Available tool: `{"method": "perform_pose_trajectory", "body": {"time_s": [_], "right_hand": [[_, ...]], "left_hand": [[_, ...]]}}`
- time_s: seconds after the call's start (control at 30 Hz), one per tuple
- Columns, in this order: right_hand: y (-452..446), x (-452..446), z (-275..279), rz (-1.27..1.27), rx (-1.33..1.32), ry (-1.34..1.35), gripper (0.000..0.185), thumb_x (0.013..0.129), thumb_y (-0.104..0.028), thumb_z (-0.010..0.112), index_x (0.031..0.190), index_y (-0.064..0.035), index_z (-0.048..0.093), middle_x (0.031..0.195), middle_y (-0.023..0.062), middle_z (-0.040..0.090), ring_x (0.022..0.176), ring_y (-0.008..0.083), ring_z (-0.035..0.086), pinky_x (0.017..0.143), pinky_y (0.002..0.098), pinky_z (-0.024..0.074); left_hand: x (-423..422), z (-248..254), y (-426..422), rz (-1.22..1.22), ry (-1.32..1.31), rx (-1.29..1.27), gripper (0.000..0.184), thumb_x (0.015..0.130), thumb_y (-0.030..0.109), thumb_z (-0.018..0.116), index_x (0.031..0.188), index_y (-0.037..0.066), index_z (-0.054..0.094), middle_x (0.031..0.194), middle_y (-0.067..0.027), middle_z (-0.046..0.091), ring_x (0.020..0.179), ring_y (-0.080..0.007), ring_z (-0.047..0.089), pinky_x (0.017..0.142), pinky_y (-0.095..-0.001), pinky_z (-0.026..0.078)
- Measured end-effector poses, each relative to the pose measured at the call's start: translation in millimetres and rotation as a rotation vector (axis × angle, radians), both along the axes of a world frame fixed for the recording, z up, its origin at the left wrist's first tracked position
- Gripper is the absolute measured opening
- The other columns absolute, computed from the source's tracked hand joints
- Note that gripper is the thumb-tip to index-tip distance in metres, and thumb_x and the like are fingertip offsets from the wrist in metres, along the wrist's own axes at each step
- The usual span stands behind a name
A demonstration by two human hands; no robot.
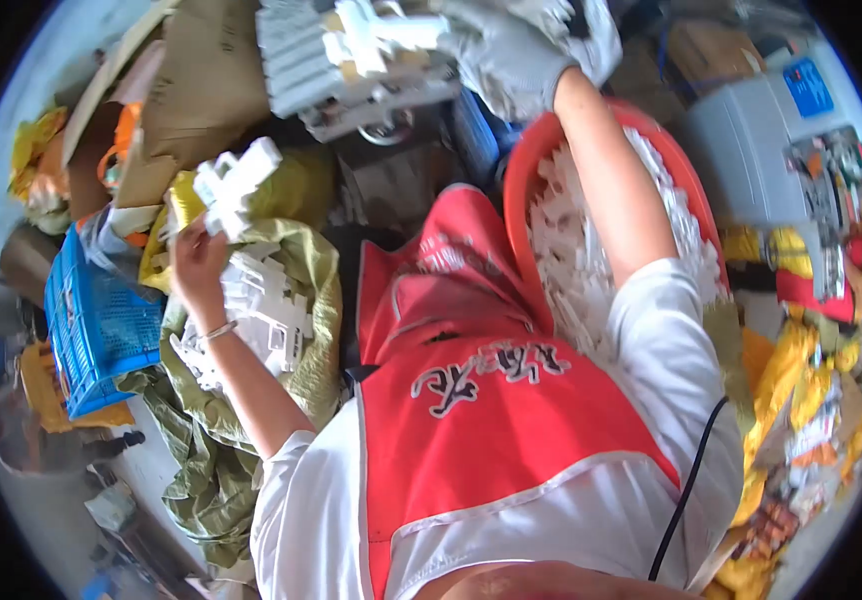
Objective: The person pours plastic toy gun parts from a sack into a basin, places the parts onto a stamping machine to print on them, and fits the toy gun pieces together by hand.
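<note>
My bare left hand (199, 262) is closed around a branching white plastic part (236, 185), held above an open olive woven sack (316, 290). Inside the sack lie more white plastic parts (266, 310). At the top, my right hand (516, 60) wears a grey-white glove and is beside a grey ribbed block (296, 70). Another white plastic piece (376, 40) rests on that block, its right end meeting the gloved fingers. Those fingers are blurred, so their grip is unclear. Under my right forearm stands a red tub (518, 190) filled with small white pieces (566, 240).
A blue plastic basket (101, 320) stands left of the sack, with cardboard (201, 90) behind it. At the right are a grey box (741, 150) and a pile of yellow bags (786, 380). A red apron (491, 420) covers my lap.
</note>
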State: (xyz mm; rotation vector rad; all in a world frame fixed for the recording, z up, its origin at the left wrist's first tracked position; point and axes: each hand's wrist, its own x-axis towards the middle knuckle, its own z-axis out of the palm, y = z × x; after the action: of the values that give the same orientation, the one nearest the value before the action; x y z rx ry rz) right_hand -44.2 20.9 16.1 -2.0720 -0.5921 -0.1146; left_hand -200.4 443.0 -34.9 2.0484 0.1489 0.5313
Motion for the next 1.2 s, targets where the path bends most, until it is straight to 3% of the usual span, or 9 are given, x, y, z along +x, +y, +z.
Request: {"method": "perform_pose_trajectory", "body": {"time_s": [0.1,0.13,0.27,0.33,0.53,0.77,0.93,1.03,1.2], "right_hand": [[-52.6,-33.6,-29.5,-0.056,0.206,0.211,0.034,0.093,-0.017,0.04,0.124,-0.0042,0.047,0.116,0.0097,0.054,0.105,0.0221,0.053,0.097,0.0313,0.0394],[-81.6,-41.8,-50.4,-0.178,0.048,0.225,0.033,0.092,-0.021,0.043,0.12,-0.0035,0.049,0.11,0.0103,0.057,0.099,0.0214,0.056,0.09,0.0319,0.0421],[-202.9,-72.8,-143.7,-0.413,-0.552,0.233,0.033,0.091,-0.034,0.045,0.106,-0.0069,0.057,0.105,0.0146,0.06,0.092,0.031,0.059,0.081,0.0388,0.0453],[-216.3,-95.2,-169.2,-0.479,-0.838,0.435,0.029,0.088,-0.029,0.046,0.105,-0.0091,0.058,0.108,0.0129,0.059,0.095,0.0314,0.059,0.082,0.0394,0.0453],[-155.8,-127.1,-273.0,-0.081,-1.408,0.115,0.028,0.083,-0.021,0.045,0.107,-0.0153,0.059,0.105,0.0089,0.06,0.097,0.0292,0.058,0.078,0.041,0.0465],[-157.7,-116.1,-344.4,-0.157,-1.418,0.068,0.026,0.084,-0.014,0.048,0.109,-0.0156,0.057,0.109,0.0088,0.06,0.103,0.0238,0.056,0.081,0.0371,0.0468],[-166.3,-132.4,-235.6,-0.386,-0.391,0.277,0.034,0.073,-0.02,0.061,0.104,-0.0071,0.055,0.101,0.0169,0.061,0.094,0.0321,0.059,0.08,0.0404,0.0469],[-217.0,-153.2,-289.0,-0.249,-0.573,0.683,0.041,0.072,-0.022,0.063,0.111,-0.0087,0.057,0.105,0.0201,0.061,0.093,0.0343,0.06,0.083,0.0391,0.0466],[-207.2,-186.1,-246.9,-0.206,-0.724,0.54,0.044,0.074,-0.018,0.064,0.116,-0.0053,0.055,0.111,0.0199,0.058,0.098,0.0339,0.058,0.086,0.0385,0.0457]], "left_hand": [[-42.0,4.3,22.5,0.12,0.127,0.276,0.028,0.078,0.004,0.067,0.104,-0.003,0.06,0.094,-0.0046,0.059,0.082,-0.0111,0.054,0.074,-0.024,0.047],[-57.7,-7.5,43.2,0.095,0.071,0.098,0.028,0.08,0.006,0.065,0.106,-0.003,0.06,0.097,-0.0067,0.058,0.083,-0.0148,0.055,0.077,-0.0262,0.046],[-121.7,-17.5,128.6,0.055,0.208,0.765,0.034,0.088,0.019,0.055,0.114,-0.003,0.057,0.109,-0.0147,0.059,0.1,-0.0209,0.054,0.087,-0.0306,0.043],[-144.7,-40.4,149.1,0.209,0.107,0.261,0.034,0.089,0.019,0.055,0.114,-0.004,0.055,0.112,-0.0133,0.059,0.099,-0.0191,0.057,0.084,-0.0301,0.047],[-103.3,-24.2,75.1,0.242,0.14,-0.065,0.029,0.088,0.016,0.058,0.11,-0.003,0.056,0.107,-0.0098,0.061,0.096,-0.0165,0.058,0.083,-0.028,0.048],[-57.2,-13.8,17.0,-0.001,0.242,0.066,0.022,0.092,0.012,0.052,0.103,-0.006,0.058,0.1,-0.0111,0.062,0.091,-0.014,0.058,0.083,-0.0262,0.049],[-53.4,-23.4,15.5,0.03,0.245,0.041,0.023,0.092,0.013,0.052,0.103,-0.006,0.057,0.099,-0.0107,0.063,0.089,-0.0142,0.059,0.082,-0.0266,0.049],[-40.7,-33.9,7.9,0.023,0.251,-0.002,0.023,0.092,0.013,0.052,0.104,-0.006,0.057,0.098,-0.0107,0.063,0.088,-0.0145,0.059,0.082,-0.0264,0.049],[0.8,-17.0,-21.2,-0.107,0.157,-0.105,0.022,0.089,0.011,0.056,0.103,-0.006,0.058,0.096,-0.0101,0.064,0.088,-0.014,0.059,0.082,-0.0261,0.048]]}}
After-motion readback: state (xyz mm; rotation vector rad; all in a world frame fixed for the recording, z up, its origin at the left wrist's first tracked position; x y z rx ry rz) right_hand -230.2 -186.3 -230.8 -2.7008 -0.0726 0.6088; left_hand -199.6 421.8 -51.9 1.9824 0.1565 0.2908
